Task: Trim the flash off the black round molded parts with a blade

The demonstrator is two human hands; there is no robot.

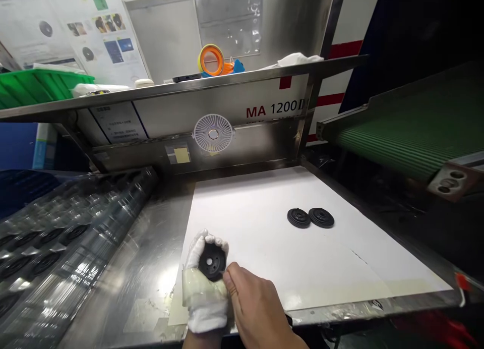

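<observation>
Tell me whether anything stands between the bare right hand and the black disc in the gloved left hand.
Nothing visible does: the right hand is right at the lower-right edge of the black disc, which the gloved left hand cups.

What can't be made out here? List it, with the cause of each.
All in the head view:
Black disc: its underside, hidden by the left hand.
Right hand: anything it may pinch, hidden by its own grip.
Wall sheet: its print, too small and blurred.
Green bin: left end, cut off by the picture's edge; contents, hidden by its side.
</observation>
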